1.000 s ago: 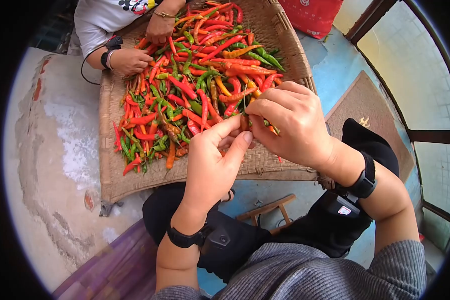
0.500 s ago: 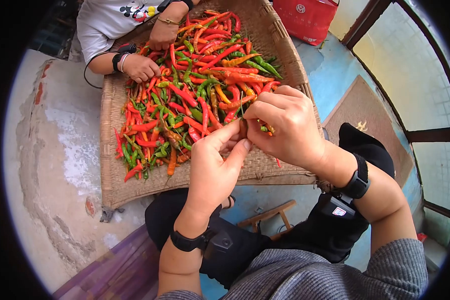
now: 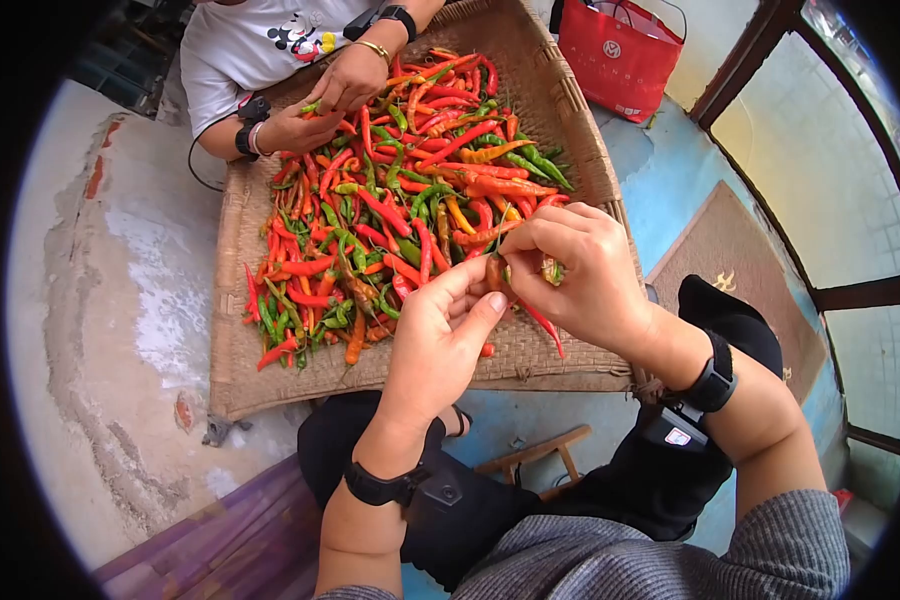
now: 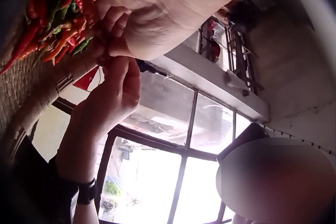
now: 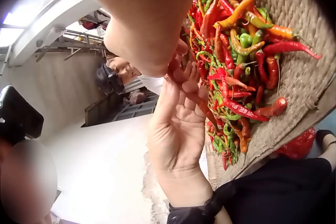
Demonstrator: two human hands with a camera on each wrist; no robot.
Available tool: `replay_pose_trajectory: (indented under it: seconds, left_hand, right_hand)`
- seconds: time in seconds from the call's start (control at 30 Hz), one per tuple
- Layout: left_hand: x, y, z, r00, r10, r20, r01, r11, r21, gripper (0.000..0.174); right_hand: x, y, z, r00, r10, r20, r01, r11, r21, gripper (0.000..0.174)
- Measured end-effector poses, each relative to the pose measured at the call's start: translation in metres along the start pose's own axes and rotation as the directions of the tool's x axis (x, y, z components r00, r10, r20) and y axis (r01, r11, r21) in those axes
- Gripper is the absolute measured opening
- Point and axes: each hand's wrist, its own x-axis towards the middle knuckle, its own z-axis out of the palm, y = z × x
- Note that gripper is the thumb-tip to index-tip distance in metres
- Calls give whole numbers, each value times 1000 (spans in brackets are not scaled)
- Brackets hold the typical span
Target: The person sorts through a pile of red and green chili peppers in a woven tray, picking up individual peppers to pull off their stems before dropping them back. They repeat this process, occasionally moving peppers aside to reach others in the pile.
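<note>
Both of my hands meet over the near edge of a woven tray (image 3: 235, 375) heaped with red, green and orange chili peppers (image 3: 410, 200). A brownish-red chili pepper (image 3: 494, 272) is between my fingertips. My left hand (image 3: 432, 345) holds it from the left, palm turned up, thumb extended along it. My right hand (image 3: 595, 275) pinches its upper end from the right, fingers bent. In the right wrist view the chili pepper (image 5: 206, 109) angles down past the left fingers. The right fingertips are partly hidden in the left wrist view.
Across the tray, another person's two hands (image 3: 355, 78) are together near a small green pepper (image 3: 310, 106). A red bag (image 3: 625, 60) stands on the floor at the back right. A wooden stool (image 3: 540, 455) is below the tray, and a brown mat (image 3: 715, 270) lies at right.
The other person's hands have come together and lifted from the heap. My hands keep hold of the brownish-red chili pepper with little movement. The head view has shifted slightly.
</note>
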Motion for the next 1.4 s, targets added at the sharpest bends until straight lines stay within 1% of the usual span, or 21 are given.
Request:
replay_pose_trajectory:
  seconds: [0.1, 0.23, 0.27, 0.33, 0.37, 0.43, 0.5, 0.53, 0.57, 0.6, 0.67, 0.7, 0.77, 0.8, 0.87, 1.0, 1.13, 1.2, 1.3, 1.4]
  left_hand:
    - [0, -1, 1, 1000, 0, -19, 0, 1000, -23, 30]
    - [3, -8, 4, 999, 50, -18, -51, 997, -62, 33]
    - [3, -9, 4, 999, 43, -4, -43, 998, -35, 35]
    - [3, -8, 6, 999, 39, 14, -39, 999, -10, 36]
    - [2, -7, 9, 998, 70, 8, -70, 997, 22, 38]
    - [2, -6, 11, 995, 104, 3, -104, 993, 53, 40]
    - [2, -5, 9, 997, 81, 20, -82, 995, 60, 43]
    - [2, -4, 8, 996, 84, 20, -85, 994, 61, 43]
    - [3, -3, 6, 997, 63, 50, -65, 997, 47, 43]
    - [3, -2, 5, 996, 41, 81, -43, 999, 32, 44]
    - [4, -1, 5, 996, 49, 81, -50, 999, 11, 44]
    - [4, 0, 5, 995, 57, 80, -56, 998, -10, 44]
    - [3, 0, 6, 995, 67, 72, -65, 998, -27, 44]
    - [3, 0, 6, 995, 76, 65, -74, 996, -45, 44]
    - [2, 0, 6, 996, 69, 58, -67, 997, -24, 45]
    - [0, 0, 4, 998, 42, 44, -45, 998, 48, 47]
    - [-3, 0, 2, 998, 35, 55, -37, 998, 49, 46]
    - [-3, -2, 0, 998, 5, 57, -6, 1000, 24, 45]
    - [-3, -2, -2, 999, -9, 53, 7, 999, 51, 44]
    - [-3, -3, -4, 998, 16, 68, -20, 998, 65, 43]
  right_hand:
    - [0, 1, 0, 999, -37, -9, 37, 999, -6, 14]
    - [-2, 1, -2, 992, -123, -7, 121, 987, -108, 16]
    - [-1, 1, -3, 987, -159, -6, 156, 976, -152, 17]
    - [0, 5, -3, 983, -183, -14, 177, 967, -185, 18]
    - [0, 6, -3, 978, -207, -20, 199, 957, -213, 19]
    - [2, 7, -3, 977, -212, -17, 203, 954, -219, 19]
    - [4, 6, -3, 975, -219, -18, 210, 952, -222, 19]
    - [4, 5, -4, 982, -186, -14, 179, 963, -202, 19]
    - [5, 4, -4, 989, -151, -8, 147, 972, -182, 19]
    - [6, 5, -4, 988, -151, -9, 147, 972, -183, 19]
    - [7, 8, -1, 992, -116, -42, 111, 987, -112, 17]
    - [7, 8, -1, 992, -117, -42, 112, 987, -112, 17]
    - [7, 8, -1, 996, -46, -74, 45, 999, -14, 14]
    - [7, 7, -1, 996, -46, -75, 45, 999, -13, 14]
    - [7, 5, -1, 997, 44, -60, -41, 998, 41, 12]
    - [6, 7, -1, 995, 77, -56, -74, 996, 55, 12]
    - [5, 6, -1, 996, 80, -47, -77, 995, 58, 12]
    - [5, 7, -1, 996, 77, -46, -74, 995, 67, 12]
    - [5, 7, -1, 996, 87, -31, -85, 994, 64, 12]
    - [5, 5, -4, 995, 99, -13, -98, 993, 65, 12]
